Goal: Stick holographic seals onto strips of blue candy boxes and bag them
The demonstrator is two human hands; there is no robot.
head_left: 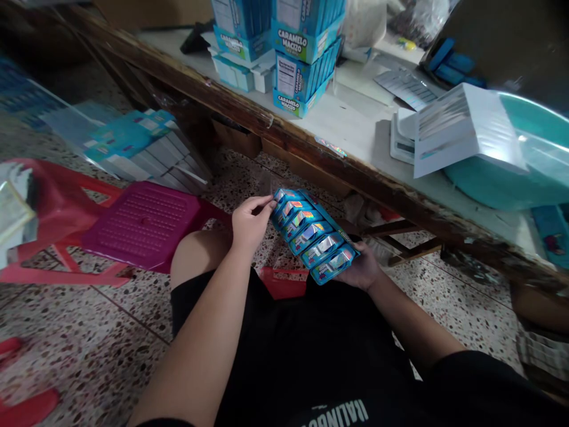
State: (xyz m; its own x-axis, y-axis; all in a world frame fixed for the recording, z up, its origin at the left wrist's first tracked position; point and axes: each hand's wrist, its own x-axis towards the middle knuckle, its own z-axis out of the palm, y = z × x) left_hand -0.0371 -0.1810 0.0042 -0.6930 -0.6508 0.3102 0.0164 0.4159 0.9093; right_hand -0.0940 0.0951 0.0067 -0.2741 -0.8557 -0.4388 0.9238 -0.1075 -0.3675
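Over my lap I have a blue display box point(311, 234) tilted, with a row of several small blue candy packs facing up. My right hand point(362, 267) is closed around its lower right end, its fingers partly hidden underneath. At the upper left end, my left hand point(254, 220) pinches thumb against forefinger. A faint clear plastic film shows around that corner, and the pinch seems to be on it. The box has a shiny surface.
On the worn table point(355, 127) stand stacked blue candy boxes point(296, 77), a small white scale point(402, 136) and a turquoise basin point(489, 184) with a folded white card point(466, 130). A purple stool point(144, 222) and plastic-covered boxes point(146, 151) are at left.
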